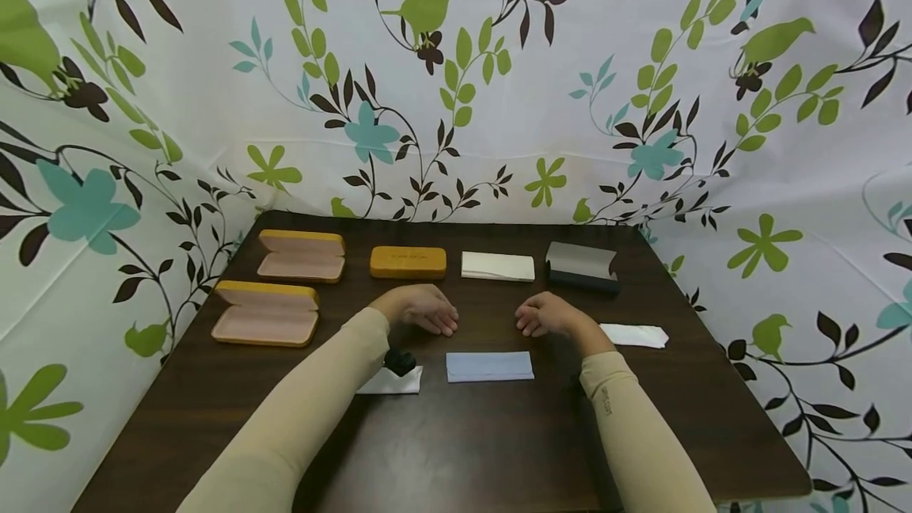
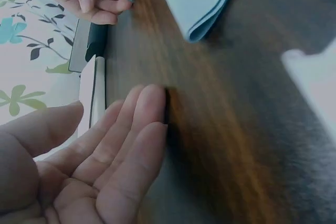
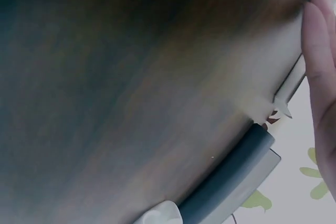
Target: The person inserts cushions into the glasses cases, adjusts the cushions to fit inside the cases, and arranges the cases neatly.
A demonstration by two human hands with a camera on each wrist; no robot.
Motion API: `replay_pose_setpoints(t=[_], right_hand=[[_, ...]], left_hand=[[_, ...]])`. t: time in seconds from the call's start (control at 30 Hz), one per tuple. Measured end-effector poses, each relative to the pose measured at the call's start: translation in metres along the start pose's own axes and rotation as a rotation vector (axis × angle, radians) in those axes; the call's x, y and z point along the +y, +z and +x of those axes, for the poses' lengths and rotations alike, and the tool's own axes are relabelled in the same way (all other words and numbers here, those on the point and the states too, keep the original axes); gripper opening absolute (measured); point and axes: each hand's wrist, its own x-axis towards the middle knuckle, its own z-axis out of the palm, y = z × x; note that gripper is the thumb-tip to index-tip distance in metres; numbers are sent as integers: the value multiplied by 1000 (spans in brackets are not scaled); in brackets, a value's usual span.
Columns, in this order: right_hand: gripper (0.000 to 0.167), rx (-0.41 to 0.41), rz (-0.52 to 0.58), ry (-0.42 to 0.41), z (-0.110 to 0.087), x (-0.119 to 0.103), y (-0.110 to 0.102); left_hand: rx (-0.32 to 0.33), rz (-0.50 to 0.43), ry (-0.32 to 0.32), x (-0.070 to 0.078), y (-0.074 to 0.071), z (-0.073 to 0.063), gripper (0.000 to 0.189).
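Cream sleeves point(image 1: 285, 434) either side of folded cloth point(image 1: 490, 368) (pale blue, oblong)

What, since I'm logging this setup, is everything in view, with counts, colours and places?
Open cases: 2, yellow with pinkish lining, table's left
Closed case: 1, yellow, back row
Folded item: 1, cream, right of the closed case
Open flap case: 1, black and grey, back right
Folded cloth: 1, light blue, front middle
Folded pieces: 2, white, one beside each forearm
Table: 1, dark brown, beneath everything
Patterned curtain: white with green, blue and brown, around the table
Sleeves: 2, beige, forearms
Left hand: 1, bare, over mid-table
Right hand: 1, bare, over mid-table
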Motion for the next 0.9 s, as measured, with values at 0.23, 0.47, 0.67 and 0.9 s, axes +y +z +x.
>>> replay_pose_setpoints(t=[0.23, 0.47, 0.67, 0.9], right_hand=[[24, -97, -90, 10, -13, -7, 4], [9, -144, -299, -6, -21, -13, 12], [18, -125, -392, 12, -25, -21, 21], [22, -81, -527, -10, -26, -22, 32]], left_hand=[[-29, 73, -22, -3, 8, -8, 25], [20, 223, -37, 1, 23, -16, 17], [147, 408, -18, 4, 40, -22, 12], [279, 692, 11, 7, 60, -19, 19]])
